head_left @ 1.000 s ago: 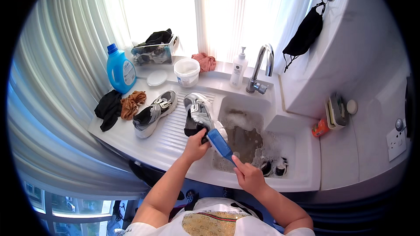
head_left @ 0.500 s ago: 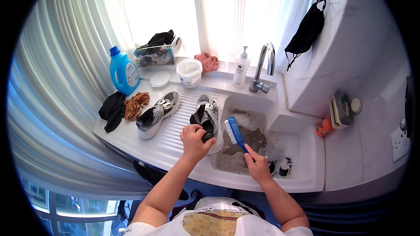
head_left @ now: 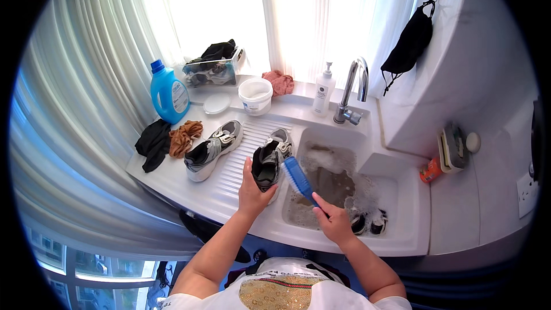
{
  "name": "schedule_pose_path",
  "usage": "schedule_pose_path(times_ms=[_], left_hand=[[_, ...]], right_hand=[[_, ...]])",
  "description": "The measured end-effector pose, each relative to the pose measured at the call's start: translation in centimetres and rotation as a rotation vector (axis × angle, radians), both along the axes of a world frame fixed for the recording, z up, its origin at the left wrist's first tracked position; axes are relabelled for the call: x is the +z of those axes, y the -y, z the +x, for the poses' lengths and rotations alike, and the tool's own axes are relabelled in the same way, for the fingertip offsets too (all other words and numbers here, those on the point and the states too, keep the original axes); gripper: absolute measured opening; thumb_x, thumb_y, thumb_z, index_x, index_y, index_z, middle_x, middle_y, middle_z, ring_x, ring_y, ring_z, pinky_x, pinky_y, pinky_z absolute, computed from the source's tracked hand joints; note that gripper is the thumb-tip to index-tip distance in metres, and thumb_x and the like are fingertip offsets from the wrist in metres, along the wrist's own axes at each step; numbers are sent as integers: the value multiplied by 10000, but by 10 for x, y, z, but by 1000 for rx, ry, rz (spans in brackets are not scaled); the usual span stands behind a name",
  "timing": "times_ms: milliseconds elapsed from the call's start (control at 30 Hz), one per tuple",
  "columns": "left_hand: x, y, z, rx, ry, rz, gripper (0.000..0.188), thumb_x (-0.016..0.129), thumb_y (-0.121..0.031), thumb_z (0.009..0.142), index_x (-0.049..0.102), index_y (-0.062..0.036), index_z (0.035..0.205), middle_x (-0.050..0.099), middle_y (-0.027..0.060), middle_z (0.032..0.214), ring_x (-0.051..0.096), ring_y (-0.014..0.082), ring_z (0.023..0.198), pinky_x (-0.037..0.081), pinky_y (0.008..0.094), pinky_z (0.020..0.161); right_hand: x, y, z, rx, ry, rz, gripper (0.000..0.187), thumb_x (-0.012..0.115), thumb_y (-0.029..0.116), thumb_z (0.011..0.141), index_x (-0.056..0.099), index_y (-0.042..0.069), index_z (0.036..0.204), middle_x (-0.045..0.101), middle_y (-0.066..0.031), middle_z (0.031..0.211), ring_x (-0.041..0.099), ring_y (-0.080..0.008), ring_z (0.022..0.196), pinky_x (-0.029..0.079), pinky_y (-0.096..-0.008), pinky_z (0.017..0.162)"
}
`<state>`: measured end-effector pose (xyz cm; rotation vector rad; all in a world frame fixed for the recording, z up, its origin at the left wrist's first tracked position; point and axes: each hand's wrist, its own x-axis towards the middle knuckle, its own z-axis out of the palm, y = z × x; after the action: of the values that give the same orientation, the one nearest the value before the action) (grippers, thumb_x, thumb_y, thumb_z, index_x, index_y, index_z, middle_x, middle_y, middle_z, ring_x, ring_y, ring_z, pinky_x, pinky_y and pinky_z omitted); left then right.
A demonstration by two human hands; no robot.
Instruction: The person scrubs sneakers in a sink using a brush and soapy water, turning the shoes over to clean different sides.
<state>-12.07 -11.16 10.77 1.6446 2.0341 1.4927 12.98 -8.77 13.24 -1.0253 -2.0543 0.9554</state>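
My left hand (head_left: 253,194) is wrapped round the heel end of a grey-and-black sneaker (head_left: 268,163), thumb on one side and fingers on the other. The sneaker's toe points away from me on the ribbed drainboard (head_left: 245,152). In my right hand (head_left: 334,222) is the handle of a blue scrub brush (head_left: 299,177) with white bristles. Its head slants toward the sneaker's right side, very near it; whether the bristles touch cannot be made out. The matching sneaker (head_left: 212,150) stands to the left on the drainboard.
Right of the drainboard, the white sink (head_left: 406,206) holds murky, foamy water and black-and-white items (head_left: 377,221). A faucet (head_left: 346,95), pump bottle (head_left: 323,93) and white tub (head_left: 255,96) line the back. A blue detergent jug (head_left: 170,95) and dark cloth (head_left: 152,144) lie left.
The brush has moved left from over the water to beside the sneaker. My left hand has shifted its hold from the shoe's opening to around its heel.
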Motion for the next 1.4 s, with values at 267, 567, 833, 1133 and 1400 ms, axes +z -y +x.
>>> schedule_pose_path(times_ms=[267,567,833,1133,1400], left_hand=[[-24,-2,0,90,133,42,916,766,-132,721,200,25,1424,577,231,1215,604,353,1072,478,381,894],[-21,-2,-3,30,232,19,891,750,-93,726,210,35,1423,652,176,1088,658,294,969,504,353,843],[-23,0,1,84,193,13,864,743,-70,732,217,29,1410,632,190,1135,648,321,995,509,369,845],[-21,-3,-1,78,244,32,933,776,-143,714,171,13,1407,619,204,1145,646,340,996,510,389,838],[-36,-5,3,118,155,86,593,792,-182,676,527,17,1167,634,203,1075,631,348,1004,493,395,859]], right_hand=[[-1,-11,-34,93,241,323,422,628,184,873,583,220,1290,546,-103,620,587,-288,559,480,-399,533],[-7,-18,-46,69,317,377,383,607,231,885,595,228,1267,560,-87,625,585,-299,528,493,-406,512],[41,-12,-32,172,709,596,494,594,177,836,553,223,1327,542,-66,658,632,-246,518,519,-371,465],[24,-1,-36,95,624,602,425,615,220,857,591,232,1281,509,-52,631,570,-235,441,483,-368,415],[5,-14,-46,41,528,673,421,635,210,850,598,227,1268,478,-51,596,547,-246,425,478,-384,411]])
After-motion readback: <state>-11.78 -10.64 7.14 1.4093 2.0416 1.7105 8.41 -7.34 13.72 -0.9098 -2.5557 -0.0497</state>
